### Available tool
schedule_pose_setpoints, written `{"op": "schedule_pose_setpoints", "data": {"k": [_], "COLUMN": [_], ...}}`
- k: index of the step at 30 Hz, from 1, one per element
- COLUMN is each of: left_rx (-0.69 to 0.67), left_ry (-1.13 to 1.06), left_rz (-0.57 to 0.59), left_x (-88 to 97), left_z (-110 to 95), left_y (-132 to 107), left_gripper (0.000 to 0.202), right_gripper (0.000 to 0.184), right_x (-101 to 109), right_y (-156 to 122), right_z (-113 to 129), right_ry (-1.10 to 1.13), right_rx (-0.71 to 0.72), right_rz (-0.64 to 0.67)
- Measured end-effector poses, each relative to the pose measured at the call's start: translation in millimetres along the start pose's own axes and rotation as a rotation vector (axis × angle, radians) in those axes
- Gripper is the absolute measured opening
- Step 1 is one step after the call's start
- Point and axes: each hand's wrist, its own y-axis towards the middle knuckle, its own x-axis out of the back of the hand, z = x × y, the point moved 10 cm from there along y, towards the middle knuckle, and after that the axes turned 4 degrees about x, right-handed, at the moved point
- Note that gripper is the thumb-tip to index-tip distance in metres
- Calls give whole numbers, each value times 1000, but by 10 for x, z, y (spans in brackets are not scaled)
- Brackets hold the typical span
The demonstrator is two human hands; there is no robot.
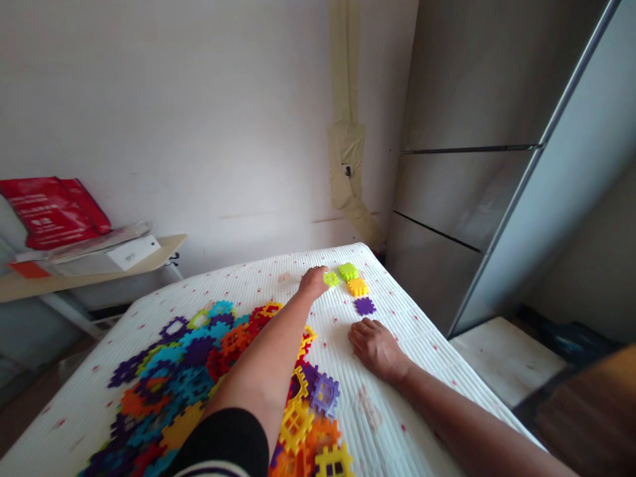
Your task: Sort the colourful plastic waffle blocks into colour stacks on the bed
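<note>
My left hand (313, 283) reaches to the far part of the padded table cover, its fingers closed on the edge of a lime-green interlocking plastic tile (331, 279). Just right of that tile lies a short column of tiles: a lime-green tile (348, 271), a yellow tile (358, 287) and a purple tile (365, 306). Nearer to me, my right hand (376, 346) rests palm down below the purple tile, with its fingers curled in and no object showing in them. My left forearm crosses over a big heap of mixed-colour tiles (199, 351) and hides part of it.
The white quilted cover (392, 397) has small red marks. A grey fridge (447, 165) stands beyond the right edge. At the left, a side table (163, 255) bears a red bag (50, 209) and a white box (134, 252). A wall with taped strips rises behind.
</note>
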Motion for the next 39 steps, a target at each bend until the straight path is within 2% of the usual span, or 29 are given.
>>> {"op": "schedule_pose_setpoints", "data": {"k": [4,18,21,24,26,28,30,32,35,37,39], "left_rx": [22,30,18,-14,-41,-62,-68,-115,-22,112,271], "left_ry": [24,6,-21,-61,-89,-111,-123,-112,-103,-104,-118], "left_rz": [10,18,6,-26,-45,-54,-84,-194,-319,-401,-532], "left_x": [-71,-83,12,292,567,868,1184,1529,1827,1886,1902], "left_z": [13,-34,-44,-23,32,138,313,512,1069,1537,1991], "left_y": [11,8,-29,-155,-341,-630,-1011,-1462,-2114,-2497,-2856], "left_gripper": [33,34,46,60,56,50,47,40,31,28,23], "right_gripper": [12,16,16,17,19,20,21,20,20,21,22], "right_x": [7,-3,2,7,12,23,33,32,20,22,71], "right_y": [3,1,-1,-10,-23,-37,-48,-53,-51,-43,-38], "right_z": [-5,-8,-11,-12,-19,-19,-13,-6,-10,-25,-41], "right_ry": [-3,7,6,12,18,26,32,30,10,5,29], "right_rx": [-2,1,12,34,45,63,83,99,117,123,106], "right_rz": [4,-5,-13,-17,-29,-54,-80,-93,-96,-98,-125]}}
